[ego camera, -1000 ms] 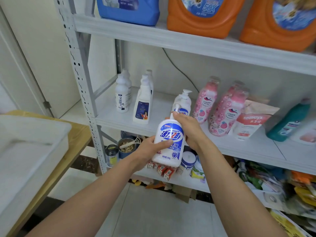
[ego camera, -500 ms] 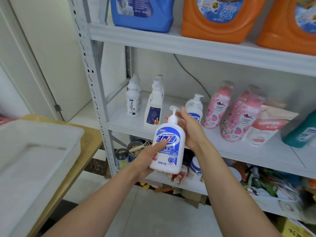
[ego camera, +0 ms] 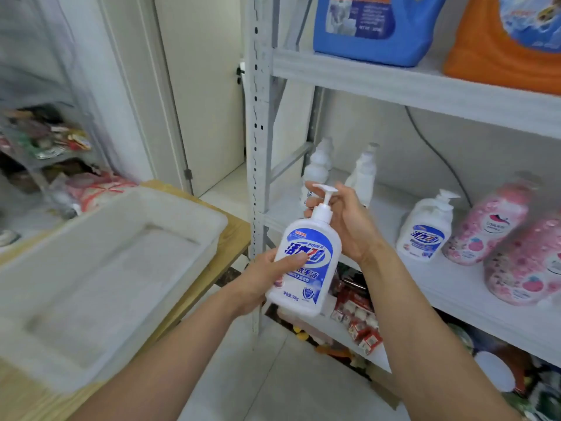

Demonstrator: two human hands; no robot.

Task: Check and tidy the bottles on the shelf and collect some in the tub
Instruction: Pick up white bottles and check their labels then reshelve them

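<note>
A white pump bottle with a blue label (ego camera: 306, 268) is held upright in front of the shelf's left post. My left hand (ego camera: 267, 275) grips its lower body, thumb across the label. My right hand (ego camera: 346, 220) sits behind the pump neck, fingers curled near the nozzle. A matching pump bottle (ego camera: 425, 229) stands on the middle shelf (ego camera: 455, 287). The white tub (ego camera: 100, 278) lies empty on a wooden table to the left.
Two white spray bottles (ego camera: 361, 174) stand at the shelf's back left, pink bottles (ego camera: 491, 223) to the right. Blue and orange detergent jugs (ego camera: 373, 22) fill the top shelf. Small boxes and clutter sit on the lower shelf. The grey post (ego camera: 256, 147) stands between tub and shelf.
The view has swung left, bringing the tub closer to the middle. Both hands carried the pump bottle leftward, away from the shelf and toward the tub; the grip is unchanged.
</note>
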